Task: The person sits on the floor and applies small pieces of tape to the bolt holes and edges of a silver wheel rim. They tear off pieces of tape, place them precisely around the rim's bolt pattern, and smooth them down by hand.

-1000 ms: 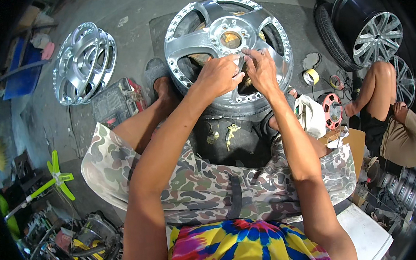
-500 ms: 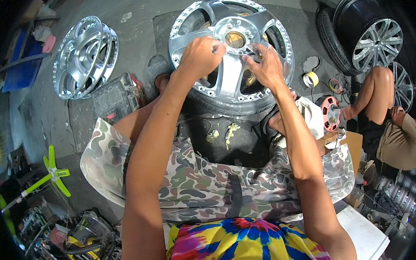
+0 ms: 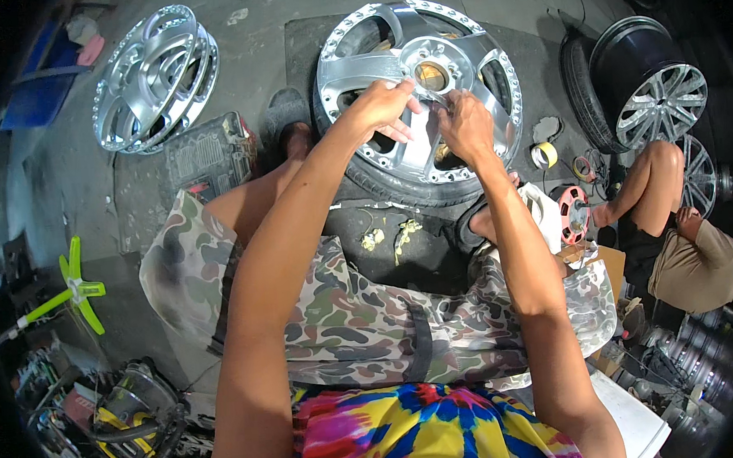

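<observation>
A silver spoked wheel face (image 3: 412,152) with studs round its rim lies on a black tyre (image 3: 415,194), on a dark mat in front of me. Over a spoke, left of the centre hole, my left hand (image 3: 382,110) is open, its fingers apart and some pointing down. My right hand (image 3: 467,126) is closed just below the hub (image 3: 448,50), fingers bent together. What its fingertips pinch, if anything, is too small to make out. A thin pale sliver seems to show between the two hands, too faint to name.
Stacked silver wheel faces (image 3: 156,78) stand at far left, beside a grey toolbox (image 3: 211,154). Crumpled yellowish scraps (image 3: 405,239) lie before my lap. To the right are a tape roll (image 3: 544,155), a red reel (image 3: 574,215), a dark wheel (image 3: 638,65) and another seated person (image 3: 694,259).
My left hand has gone from a closed grip to spread fingers, slightly lower right. My right hand's fingers have curled closed. The view has shifted, moving the wheel slightly right.
</observation>
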Tool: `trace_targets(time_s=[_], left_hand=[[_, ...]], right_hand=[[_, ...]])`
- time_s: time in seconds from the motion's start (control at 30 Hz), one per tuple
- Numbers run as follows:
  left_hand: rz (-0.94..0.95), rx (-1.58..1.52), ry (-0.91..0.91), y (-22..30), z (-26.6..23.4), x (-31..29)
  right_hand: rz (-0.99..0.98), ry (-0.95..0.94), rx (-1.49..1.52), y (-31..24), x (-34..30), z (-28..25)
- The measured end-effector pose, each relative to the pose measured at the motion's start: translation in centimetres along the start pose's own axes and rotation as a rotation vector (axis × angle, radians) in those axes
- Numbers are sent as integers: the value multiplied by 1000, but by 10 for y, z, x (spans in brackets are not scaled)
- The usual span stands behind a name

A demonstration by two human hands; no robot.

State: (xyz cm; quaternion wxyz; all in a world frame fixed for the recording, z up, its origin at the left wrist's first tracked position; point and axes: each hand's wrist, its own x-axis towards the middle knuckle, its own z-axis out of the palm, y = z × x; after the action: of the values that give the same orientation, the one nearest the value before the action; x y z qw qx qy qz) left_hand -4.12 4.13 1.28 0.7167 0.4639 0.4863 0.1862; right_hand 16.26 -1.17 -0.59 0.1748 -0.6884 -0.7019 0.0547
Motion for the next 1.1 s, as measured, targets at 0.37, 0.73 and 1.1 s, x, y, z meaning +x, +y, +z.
trace_targets(time_s=[0.37, 0.73, 1.1], left_hand=[[-49, -304, 7, -16, -20, 7], [117, 125, 222, -20, -29, 16], [76, 327, 218, -21, -56, 15]], right_hand=[[-50, 27, 170, -18, -15, -14], [-71, 10, 244, -33, -15, -24], [-227, -266, 289, -51, -74, -71]])
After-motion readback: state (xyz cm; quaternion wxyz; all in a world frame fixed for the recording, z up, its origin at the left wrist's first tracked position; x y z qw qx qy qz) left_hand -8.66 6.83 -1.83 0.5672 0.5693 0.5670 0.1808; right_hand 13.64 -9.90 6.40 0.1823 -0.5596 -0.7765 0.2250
